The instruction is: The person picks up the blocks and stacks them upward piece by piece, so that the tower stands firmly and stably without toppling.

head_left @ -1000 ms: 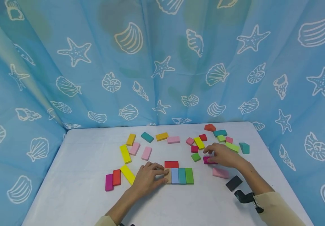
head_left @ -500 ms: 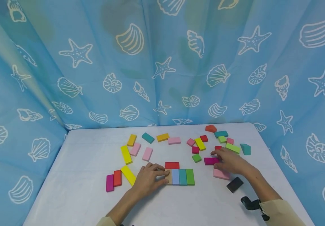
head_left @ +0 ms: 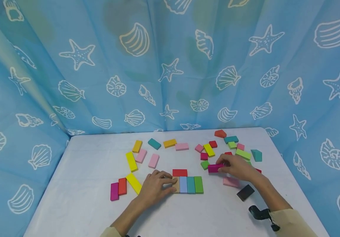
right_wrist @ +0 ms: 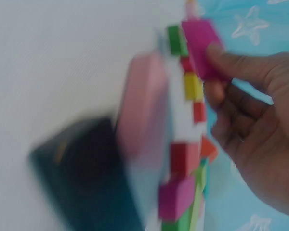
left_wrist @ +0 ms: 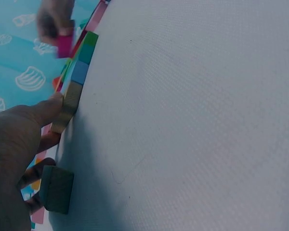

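Observation:
My right hand (head_left: 236, 167) pinches a magenta block (head_left: 215, 168) between thumb and fingers. In the right wrist view that magenta block (right_wrist: 202, 48) is held up with its flat face showing. My left hand (head_left: 155, 186) lies at the left end of a short row of blocks, its thumb and index finger at the tan block (head_left: 176, 186). Beside the tan block stand a light blue block (head_left: 183, 185), a teal block (head_left: 191, 185) and a green block (head_left: 198, 185). A red block (head_left: 180, 172) lies across the back of the row.
Yellow (head_left: 133, 183), red (head_left: 122, 186) and magenta (head_left: 114, 191) blocks lie left of my left hand. A pink block (head_left: 230, 181) and a black block (head_left: 245, 193) are near my right forearm. Several smaller blocks are scattered behind. A blue shell-print curtain (head_left: 170, 95) hangs behind the table.
My right hand first drew back from the magenta block on the table, then gripped a magenta block and moved slightly left with it. My left hand stayed at the tan block.

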Tool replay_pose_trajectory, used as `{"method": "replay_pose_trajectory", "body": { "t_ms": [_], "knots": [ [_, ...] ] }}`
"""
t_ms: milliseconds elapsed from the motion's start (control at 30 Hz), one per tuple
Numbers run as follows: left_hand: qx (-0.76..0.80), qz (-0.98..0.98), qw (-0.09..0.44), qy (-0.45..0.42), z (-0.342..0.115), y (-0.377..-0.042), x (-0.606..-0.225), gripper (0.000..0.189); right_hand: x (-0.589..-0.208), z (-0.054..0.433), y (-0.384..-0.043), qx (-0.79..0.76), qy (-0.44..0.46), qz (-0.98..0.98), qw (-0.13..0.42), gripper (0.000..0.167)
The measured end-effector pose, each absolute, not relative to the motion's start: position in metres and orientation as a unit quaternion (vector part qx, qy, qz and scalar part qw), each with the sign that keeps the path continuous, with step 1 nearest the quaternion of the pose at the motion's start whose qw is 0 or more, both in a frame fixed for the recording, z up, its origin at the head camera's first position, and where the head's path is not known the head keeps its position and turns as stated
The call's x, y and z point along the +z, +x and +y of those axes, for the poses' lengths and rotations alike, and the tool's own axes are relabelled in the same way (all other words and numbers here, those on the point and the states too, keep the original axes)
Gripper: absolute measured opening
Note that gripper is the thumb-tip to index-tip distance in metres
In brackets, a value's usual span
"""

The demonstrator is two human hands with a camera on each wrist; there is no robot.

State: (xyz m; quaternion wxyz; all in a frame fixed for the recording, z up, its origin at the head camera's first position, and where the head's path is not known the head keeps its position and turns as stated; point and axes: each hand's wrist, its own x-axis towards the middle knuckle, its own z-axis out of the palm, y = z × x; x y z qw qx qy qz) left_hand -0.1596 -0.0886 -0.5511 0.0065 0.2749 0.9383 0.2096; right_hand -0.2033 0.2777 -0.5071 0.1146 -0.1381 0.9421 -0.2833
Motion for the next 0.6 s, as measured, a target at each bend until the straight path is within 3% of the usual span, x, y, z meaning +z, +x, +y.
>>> {"method": "replay_pose_trajectory", "body": {
  "t_ms": [267, 600],
  "knots": [
    [0.21, 0.939, -0.003, 0.271, -0.092, -0.161, -0.551, 0.04, -0.49, 0.222, -0.202, -0.368, -0.171, 0.906, 0.122, 0.03],
    [0.211, 0.94, 0.011, 0.269, -0.091, -0.162, -0.555, 0.041, -0.513, 0.193, -0.206, -0.349, -0.09, 0.921, 0.148, 0.025]
  ]
}}
